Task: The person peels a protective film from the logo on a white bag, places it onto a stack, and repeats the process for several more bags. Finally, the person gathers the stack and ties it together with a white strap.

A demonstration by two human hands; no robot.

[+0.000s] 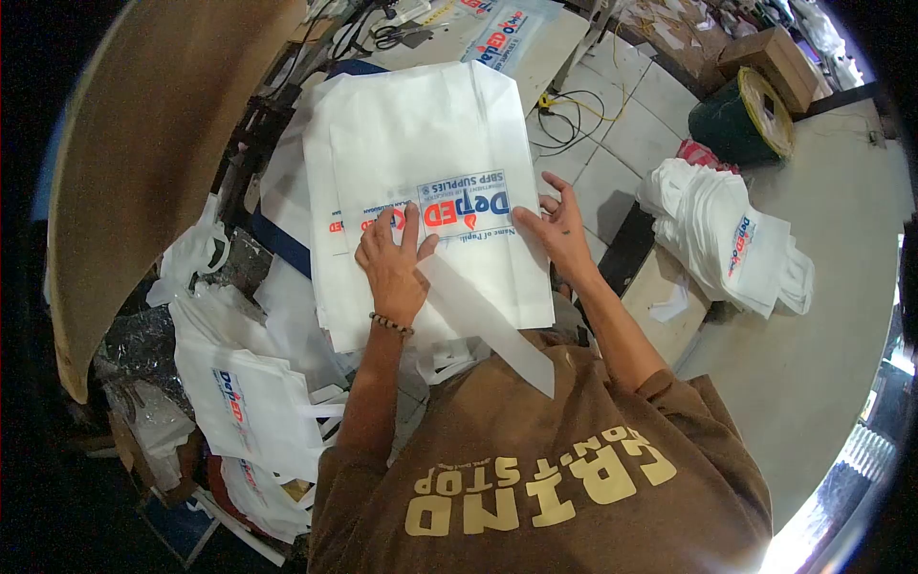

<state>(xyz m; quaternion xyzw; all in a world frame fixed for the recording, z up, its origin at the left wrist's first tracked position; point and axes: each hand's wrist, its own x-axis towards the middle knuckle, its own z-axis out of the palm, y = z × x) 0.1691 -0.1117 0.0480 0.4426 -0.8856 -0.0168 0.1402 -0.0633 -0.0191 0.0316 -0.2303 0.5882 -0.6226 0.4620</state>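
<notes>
A stack of white fabric bags [411, 124] lies in front of me, printed in red and blue with "DepED" lettering that reads upside down. My left hand [394, 268], with a beaded bracelet at its wrist, rests on the top bag over part of the print, fingers spread. From beside its thumb, a loose white fabric strip [492, 330] slants down toward my shirt; its upper end is partly hidden by that hand. At the bag's right edge is my right hand [562, 230], its thumb touching the fabric near the print and its fingers apart.
More printed white bags [249, 402] are piled at left. Folded bags [727, 239] sit on the right-hand table [822, 383]. Beyond are a green round container [736, 120], a cardboard box [775, 62], floor cables [574, 120] and scissors [390, 36]. A large brown curved panel [153, 143] rises at left.
</notes>
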